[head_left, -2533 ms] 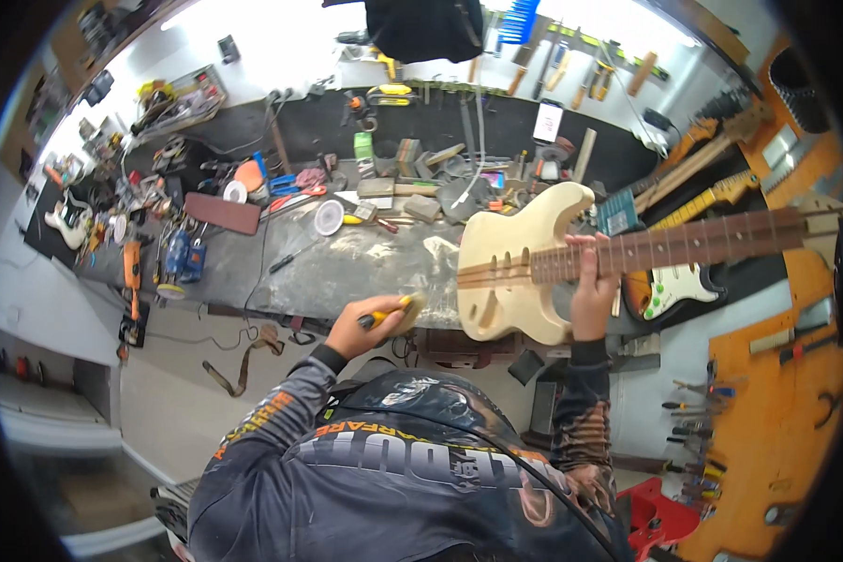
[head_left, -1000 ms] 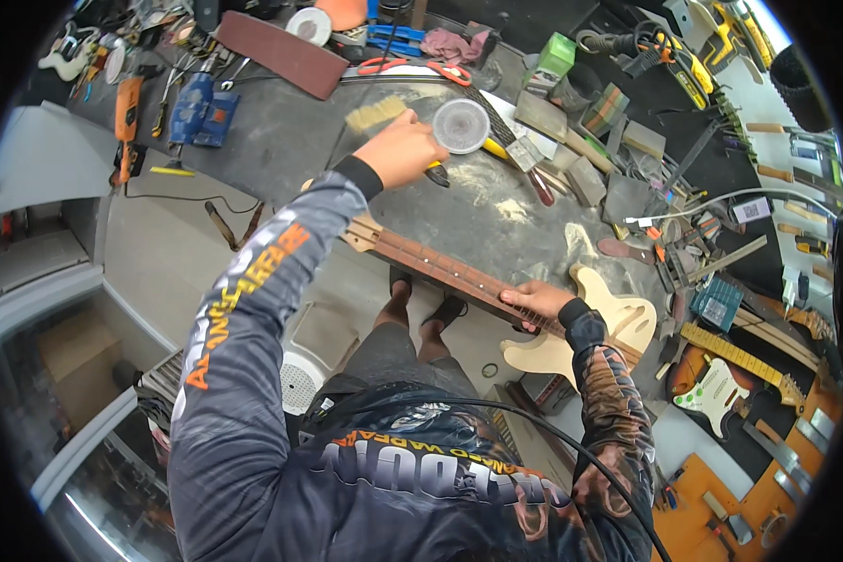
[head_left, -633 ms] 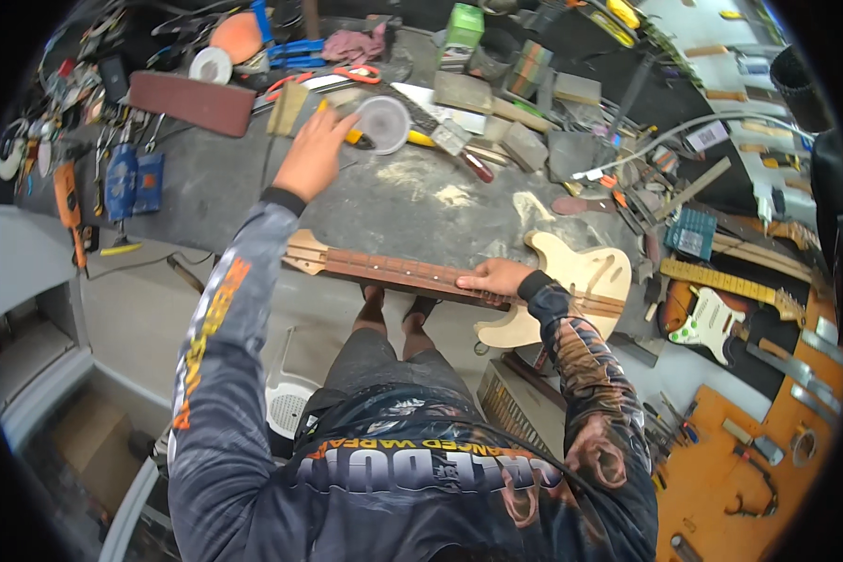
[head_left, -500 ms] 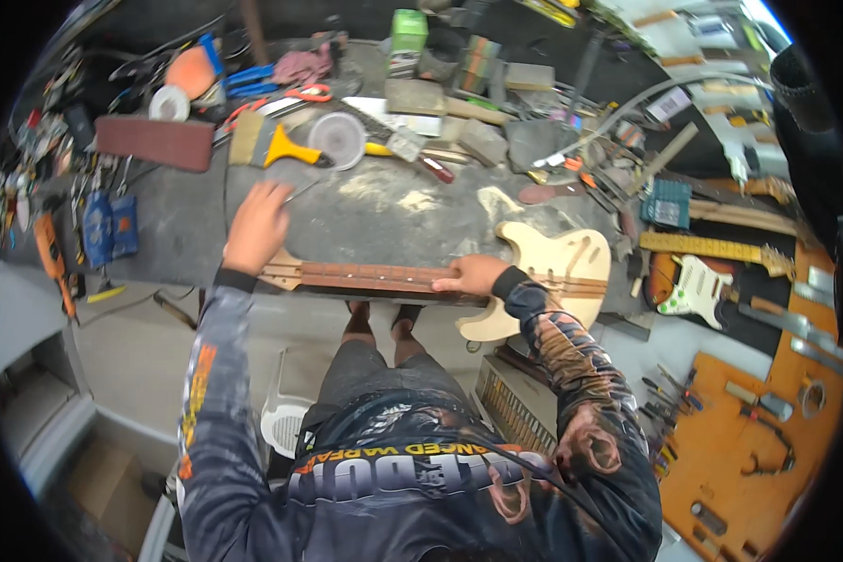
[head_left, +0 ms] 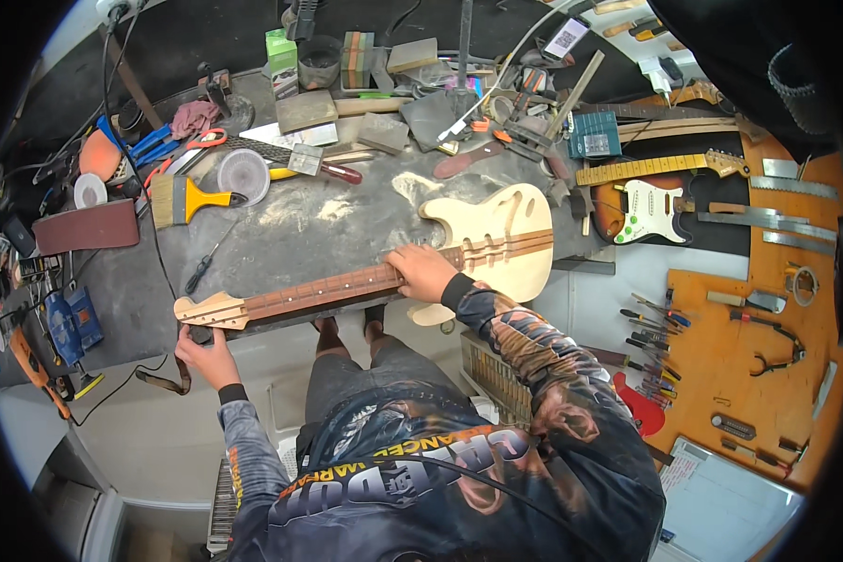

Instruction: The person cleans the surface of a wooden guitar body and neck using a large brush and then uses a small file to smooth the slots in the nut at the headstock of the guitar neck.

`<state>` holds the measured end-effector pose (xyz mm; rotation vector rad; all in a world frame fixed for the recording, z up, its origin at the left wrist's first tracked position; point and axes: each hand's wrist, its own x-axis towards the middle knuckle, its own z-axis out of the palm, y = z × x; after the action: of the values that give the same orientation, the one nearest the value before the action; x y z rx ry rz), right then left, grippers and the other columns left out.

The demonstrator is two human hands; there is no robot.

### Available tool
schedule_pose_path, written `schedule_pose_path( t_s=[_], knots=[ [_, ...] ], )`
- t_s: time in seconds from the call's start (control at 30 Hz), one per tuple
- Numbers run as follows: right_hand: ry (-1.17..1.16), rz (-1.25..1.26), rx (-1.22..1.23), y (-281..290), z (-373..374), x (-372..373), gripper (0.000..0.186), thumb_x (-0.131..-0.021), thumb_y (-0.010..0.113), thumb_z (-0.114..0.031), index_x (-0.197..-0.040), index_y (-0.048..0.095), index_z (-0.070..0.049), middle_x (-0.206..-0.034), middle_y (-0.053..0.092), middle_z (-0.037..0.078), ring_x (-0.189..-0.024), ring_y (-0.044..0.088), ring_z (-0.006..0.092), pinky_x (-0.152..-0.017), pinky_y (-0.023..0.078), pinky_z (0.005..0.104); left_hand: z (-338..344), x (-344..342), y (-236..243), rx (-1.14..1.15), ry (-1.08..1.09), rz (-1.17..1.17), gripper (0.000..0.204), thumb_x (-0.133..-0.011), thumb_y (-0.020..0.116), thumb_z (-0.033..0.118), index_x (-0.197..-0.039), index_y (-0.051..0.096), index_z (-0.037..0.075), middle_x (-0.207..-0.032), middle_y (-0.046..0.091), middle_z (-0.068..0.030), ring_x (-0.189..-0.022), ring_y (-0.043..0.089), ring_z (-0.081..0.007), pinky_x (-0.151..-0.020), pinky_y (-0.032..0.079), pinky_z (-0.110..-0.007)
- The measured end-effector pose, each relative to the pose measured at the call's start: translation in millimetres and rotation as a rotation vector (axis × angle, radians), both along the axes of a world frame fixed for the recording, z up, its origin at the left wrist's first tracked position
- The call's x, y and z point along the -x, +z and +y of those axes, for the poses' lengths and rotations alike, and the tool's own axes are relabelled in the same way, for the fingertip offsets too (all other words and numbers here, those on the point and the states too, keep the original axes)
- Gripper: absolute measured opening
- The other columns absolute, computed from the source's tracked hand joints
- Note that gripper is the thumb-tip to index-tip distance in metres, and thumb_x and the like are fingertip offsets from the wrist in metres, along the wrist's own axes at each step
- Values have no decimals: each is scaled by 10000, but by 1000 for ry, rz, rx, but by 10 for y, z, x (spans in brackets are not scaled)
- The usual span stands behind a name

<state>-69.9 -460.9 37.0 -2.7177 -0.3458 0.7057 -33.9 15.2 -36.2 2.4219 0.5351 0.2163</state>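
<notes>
An unfinished electric guitar (head_left: 525, 272) lies face up along the bench's front edge, its pale wooden body to the right and a dark centre stripe running through it. At its left end, my left hand (head_left: 208, 360) grips the near edge of the pale headstock (head_left: 217, 311) with thumb and finger. Where the neck (head_left: 323, 289) meets the body, my right hand (head_left: 423, 272) is closed over the fretboard, its thumb side hidden from view. A screwdriver (head_left: 199, 272) with a dark handle lies on the bench beyond the headstock.
Behind the guitar are a yellow-handled brush (head_left: 192, 199), a sanding belt (head_left: 86, 224), a round plastic lid (head_left: 244, 176) and several blocks. A cable (head_left: 150, 220) crosses the bench at left. Another guitar (head_left: 642, 208) lies at right, by an orange tool board (head_left: 712, 375).
My left hand has come from above the bench, beside a thin shaft, down to the headstock. The screwdriver now lies free. My view has shifted right, and the guitar sits more tilted in it.
</notes>
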Motion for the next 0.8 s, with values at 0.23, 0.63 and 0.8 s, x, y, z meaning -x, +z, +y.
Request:
schedule_pose_path(
  t_s=[0.23,0.63,0.8],
  knots=[
    [-299,-547,-21,95,-1010,152,500,-842,759,-116,-1330,676,-42,-1232,706,223,-1190,636,410,-1090,488,523,216,59,4,-158,-22,32,411,-980,755,167,-1348,616,47,-1394,517,-178,-1295,560,-392,-1111,465,-473],
    [-1272,-242,124,-1309,-4564,154,875,-880,812,-379,-1428,467,209,-1433,607,420,-1420,572,481,-1195,452,460,15,379,154,-59,149,-10,602,-935,809,74,-1473,540,65,-1497,464,-184,-1225,593,-313,-1051,528,-436],
    [-1193,-736,-173,-387,-3756,394,685,-964,765,-192,-1493,438,94,-1454,572,279,-1317,614,364,-1147,480,433,-576,855,58,254,171,6,400,-974,745,40,-1349,609,55,-1285,610,-107,-1089,641,-232,-943,559,-377]
  ],
)
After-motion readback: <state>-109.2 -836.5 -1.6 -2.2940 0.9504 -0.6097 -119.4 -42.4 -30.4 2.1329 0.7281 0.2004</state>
